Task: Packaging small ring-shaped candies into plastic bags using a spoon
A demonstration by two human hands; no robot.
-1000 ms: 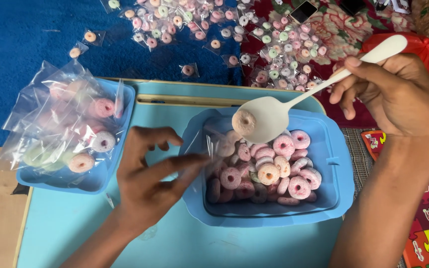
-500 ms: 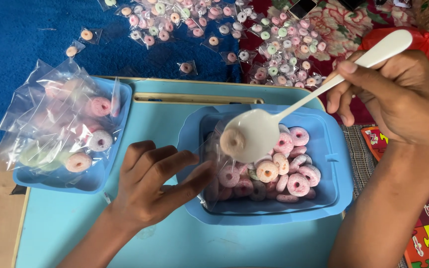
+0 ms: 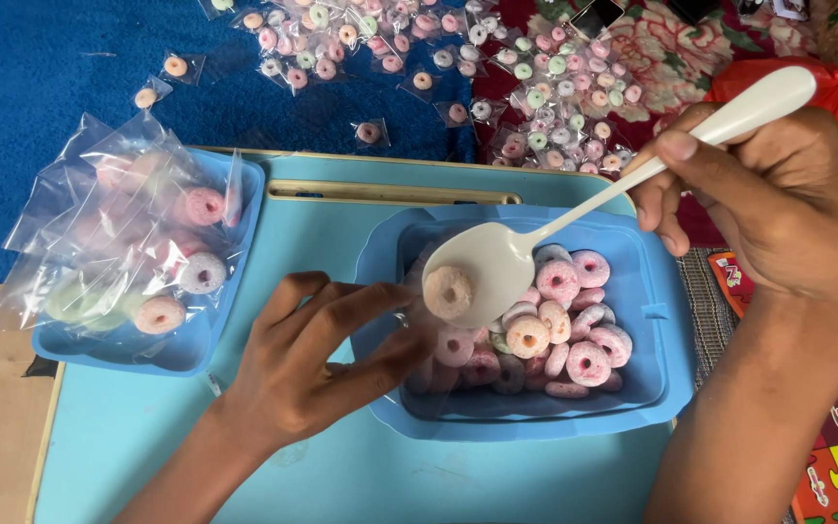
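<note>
Candy ring [image 3: 449, 291], light, hard and apt to roll, sits loose in the white spoon [image 3: 497, 262] that our right hand [image 3: 778, 209] pinches by its handle over the blue tub [image 3: 661, 320], while our left hand [image 3: 312, 364], fingers spread, steadies a flimsy clear bag [image 3: 417, 291] at the tub's left rim.

Tub of rings [image 3: 574, 330] between both hands; bag tray [image 3: 147, 262] left of left hand [image 3: 317, 364]; packets [image 3: 438, 58] beyond, past desk [image 3: 341, 475].
</note>
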